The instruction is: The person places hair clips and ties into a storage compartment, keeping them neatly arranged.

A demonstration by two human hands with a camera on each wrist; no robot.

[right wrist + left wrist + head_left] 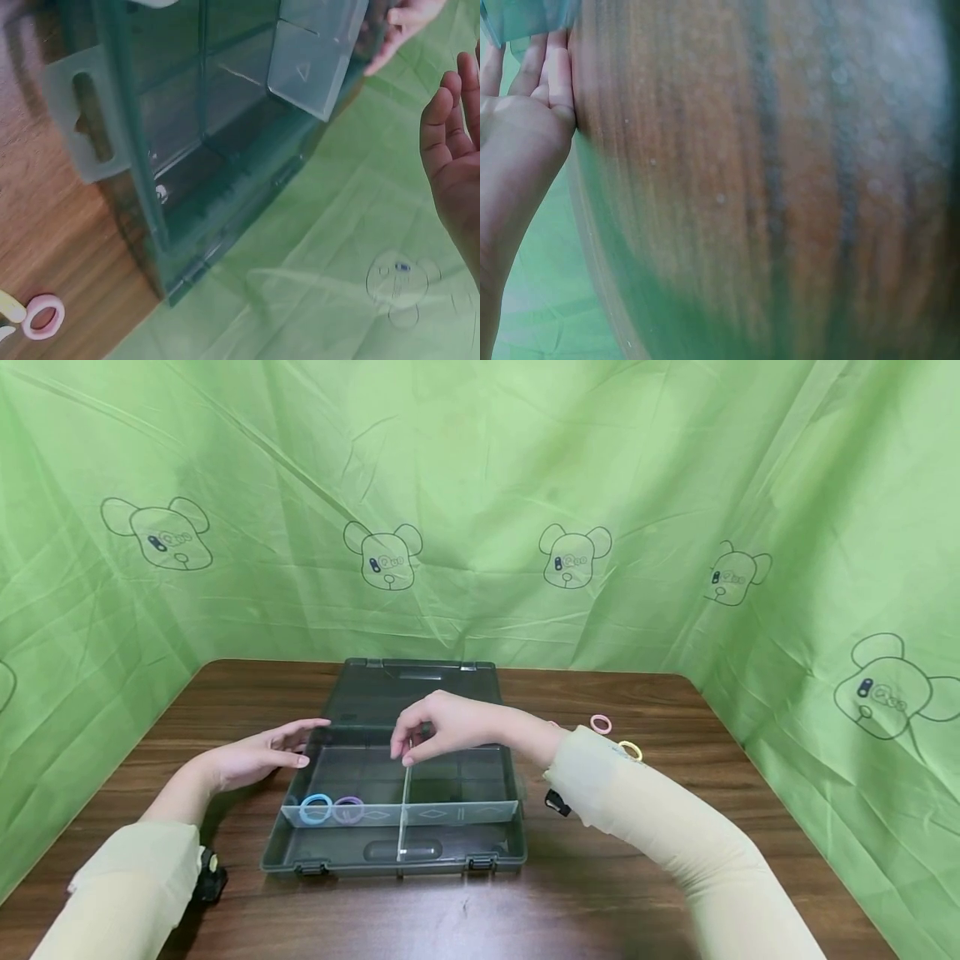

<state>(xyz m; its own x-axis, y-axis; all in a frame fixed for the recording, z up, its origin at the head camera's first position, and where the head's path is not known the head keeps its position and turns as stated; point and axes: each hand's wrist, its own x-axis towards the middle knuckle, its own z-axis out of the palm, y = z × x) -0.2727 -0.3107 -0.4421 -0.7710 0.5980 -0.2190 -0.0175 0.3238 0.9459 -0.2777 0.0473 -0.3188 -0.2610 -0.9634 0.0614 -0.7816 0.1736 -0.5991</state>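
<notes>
A dark translucent plastic box lies with its lid laid back, split by clear dividers. My left hand is beside its left wall, fingers loosely extended at the edge; in the left wrist view they reach the box corner. Over the middle divider hovers my right hand, fingers bent downward, thumb tip overlapping the divider's top. In the right wrist view, its palm and fingers show nothing held. A blue ring and a purple ring stand against the cross divider, left side.
Right of the box, a pink ring and a yellow ring lie on the wooden table, partly behind my right forearm. A hanging tab projects from the box in the right wrist view. Green fabric surrounds the table.
</notes>
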